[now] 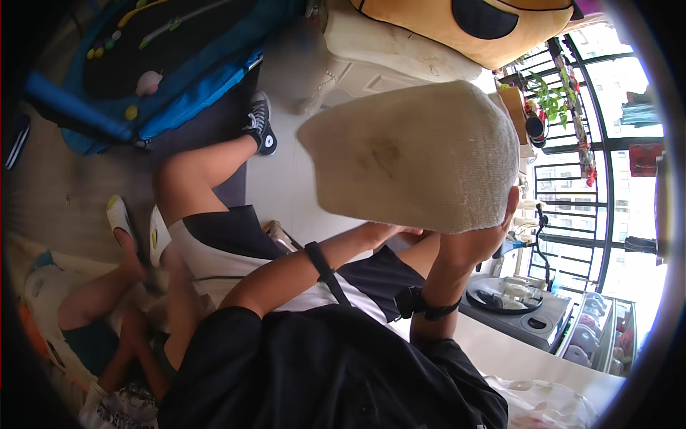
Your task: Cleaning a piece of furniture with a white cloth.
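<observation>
A stained piece of beige, towel-like fabric (407, 155), rounded at its right end, is raised in front of me. A dark smudge marks its middle. My right hand (513, 204) grips its right edge from behind, with only part of the hand showing. My left hand (383, 231) is at the lower edge; the fabric covers most of its fingers, so its hold is hidden. Black straps cross both forearms. Beneath are my black-and-white shorts (230, 236) and a dark canvas sneaker (261, 123).
At left, a seated person (134, 327) has bare legs and white slippers (119, 214). A blue-rimmed trampoline (187, 107) holds small toys. A cream padded seat (391, 45) carries a yellow plush cushion (471, 27). Right are a round tray (504, 297), a rack (595, 332) and barred windows (568, 198).
</observation>
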Demonstrator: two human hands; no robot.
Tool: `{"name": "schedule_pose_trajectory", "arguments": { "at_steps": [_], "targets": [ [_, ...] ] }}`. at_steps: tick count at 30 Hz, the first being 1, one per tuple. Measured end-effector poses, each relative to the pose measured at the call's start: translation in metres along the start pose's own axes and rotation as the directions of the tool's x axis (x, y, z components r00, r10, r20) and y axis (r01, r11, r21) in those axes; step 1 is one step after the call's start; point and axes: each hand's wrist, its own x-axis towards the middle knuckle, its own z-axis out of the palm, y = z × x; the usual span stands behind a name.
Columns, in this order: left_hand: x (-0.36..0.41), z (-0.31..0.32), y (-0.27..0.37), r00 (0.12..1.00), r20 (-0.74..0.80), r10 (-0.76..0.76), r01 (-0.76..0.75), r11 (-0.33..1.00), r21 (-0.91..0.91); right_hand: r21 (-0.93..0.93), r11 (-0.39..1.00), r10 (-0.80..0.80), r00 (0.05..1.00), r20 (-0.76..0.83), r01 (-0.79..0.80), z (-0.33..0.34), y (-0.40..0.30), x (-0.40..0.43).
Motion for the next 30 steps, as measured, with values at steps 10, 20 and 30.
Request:
{"name": "schedule_pose_trajectory", "arguments": {
  "at_steps": [10, 20, 30],
  "targets": [
    [-0.054, -0.058, 0.072, 0.963, -0.019, 0.271, -0.180, 0.585, -0.791, -0.081, 0.996, -0.031, 0.999, -0.042, 0.028, -0.044, -0.037, -0.005],
    [-0.040, -0.031, 0.095, 0.959, 0.107, 0.263, -0.066, 0.573, -0.817, -0.891, 0.449, -0.091, 0.996, 0.025, 0.064, -0.085, -0.059, -0.033],
    [-0.044, -0.047, 0.075, 0.962, 0.005, 0.273, -0.150, 0.545, -0.825, -0.848, -0.291, 0.401, 0.861, 0.312, 0.443, 0.019, 0.026, 0.013]
  ]
}}
